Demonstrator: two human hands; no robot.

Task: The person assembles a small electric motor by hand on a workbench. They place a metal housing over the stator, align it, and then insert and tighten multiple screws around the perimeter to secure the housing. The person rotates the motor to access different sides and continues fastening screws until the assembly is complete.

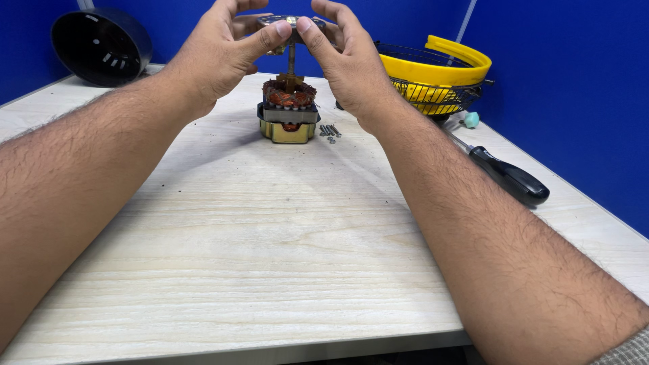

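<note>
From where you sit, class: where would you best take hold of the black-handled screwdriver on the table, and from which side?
Grip the screwdriver around its thick black handle, coming down from above. It lies flat on the table at the right edge, handle towards you and thin shaft pointing away towards the yellow fan guard. The handle is the widest part, and nothing sits on it. The right hand is nearer.

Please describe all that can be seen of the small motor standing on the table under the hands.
The motor stands upright on the pale wooden table, far from the near edge. Its base is a brass-coloured bracket; above it sits a grey stack of steel plates crowned by reddish copper windings. A thin shaft rises from the centre to a dark metal plate, which the left hand and right hand hold by the fingertips. A few small screws lie just right of the base, apart from it.
</note>
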